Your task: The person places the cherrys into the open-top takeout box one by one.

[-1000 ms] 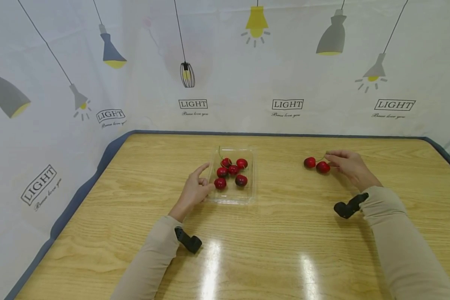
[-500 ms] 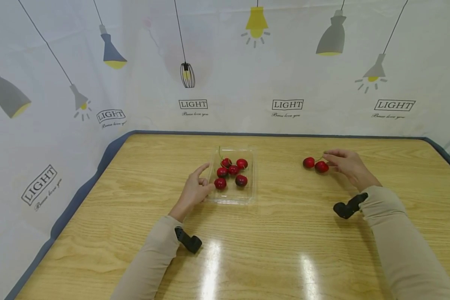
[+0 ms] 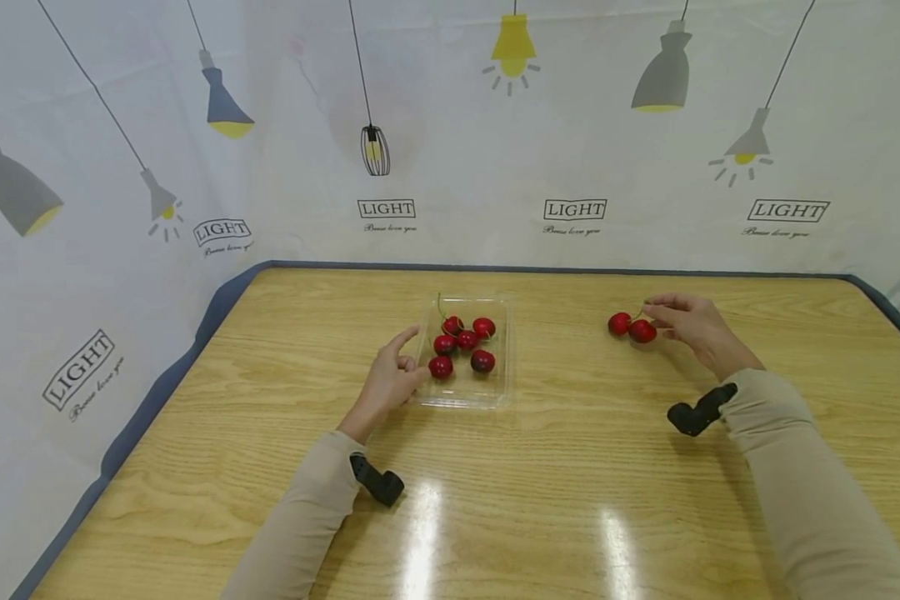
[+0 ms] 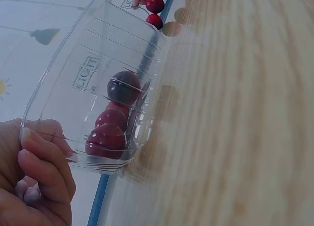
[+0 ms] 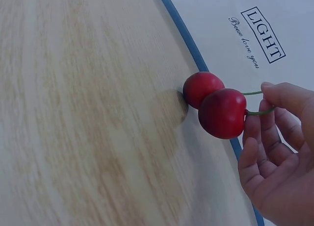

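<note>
My left hand (image 3: 392, 377) is at the left side of a clear plastic container (image 3: 461, 393), pinching its rim between thumb and fingers, as the left wrist view shows. Several dark red cherries (image 3: 467, 340) lie inside, some with thin green stems. Over to the right, my right hand (image 3: 697, 329) pinches the green stems of two cherries (image 5: 223, 113) between thumb and fingertips. The cherries hang side by side, close over the table, one partly overlapping the other in the right wrist view. The other fingers of that hand are bent loosely below the stems.
The container stands on a light wooden table (image 3: 540, 467) with a dark blue edge strip along the back. Behind it hangs a white cloth (image 3: 480, 150) printed with lamps and the word LIGHT. Each wrist carries a small black camera mount (image 3: 701, 410).
My right hand has shifted slightly, its fingertips rising a little and moving left, with the two cherries still in its pinch. The left hand and the container stay in place.
</note>
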Demonstrator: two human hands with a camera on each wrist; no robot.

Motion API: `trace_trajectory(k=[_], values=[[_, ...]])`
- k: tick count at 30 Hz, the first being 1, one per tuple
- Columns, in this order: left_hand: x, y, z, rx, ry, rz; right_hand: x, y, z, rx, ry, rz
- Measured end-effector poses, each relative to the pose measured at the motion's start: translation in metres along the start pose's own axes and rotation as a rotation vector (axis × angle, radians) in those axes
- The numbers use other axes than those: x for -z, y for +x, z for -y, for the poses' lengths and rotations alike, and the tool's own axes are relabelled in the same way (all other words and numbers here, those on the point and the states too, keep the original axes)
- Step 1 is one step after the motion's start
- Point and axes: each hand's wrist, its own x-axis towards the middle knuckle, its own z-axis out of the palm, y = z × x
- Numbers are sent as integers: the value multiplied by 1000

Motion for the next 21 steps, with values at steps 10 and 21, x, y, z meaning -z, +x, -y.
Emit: trace_trajectory(k=[10, 21], values=[[0, -1, -2, 4, -14, 0, 1, -3, 9, 39, 33, 3], [0, 0, -1, 5, -3, 0, -2, -5, 16, 43, 71, 25]])
